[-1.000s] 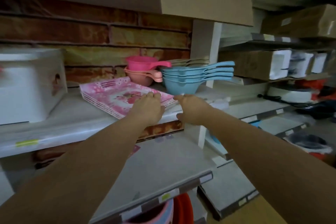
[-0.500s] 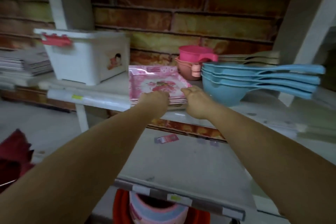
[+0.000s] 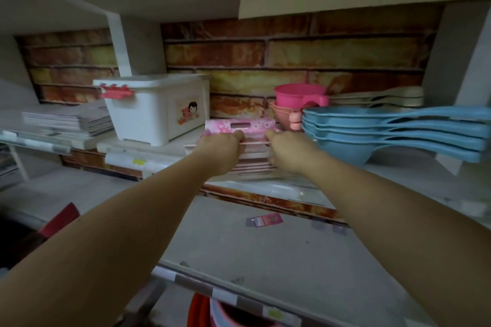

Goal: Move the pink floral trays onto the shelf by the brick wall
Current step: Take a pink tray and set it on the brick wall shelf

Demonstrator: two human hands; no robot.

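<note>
A stack of pink floral trays (image 3: 240, 126) lies on the white shelf (image 3: 164, 152) in front of the brick wall (image 3: 292, 61). Its far rim with a handle slot shows above my hands; its near edge shows between them. My left hand (image 3: 221, 148) grips the near edge of the stack on the left, fingers curled over the top rim. My right hand (image 3: 285, 150) grips the same edge on the right, fingers curled round it. Most of the tray surface is hidden behind my hands.
A white lidded box (image 3: 156, 109) with a red latch stands left of the trays. Stacked pink scoops (image 3: 295, 106) and blue scoops (image 3: 372, 133) crowd the right. Flat packs (image 3: 69, 121) lie far left. A lower shelf (image 3: 265, 247) juts out beneath my arms.
The view has dropped lower and closer to the shelf. The stack now sits squarer to the shelf front. Both hands have closed on its near edge, fingers over the rim.
</note>
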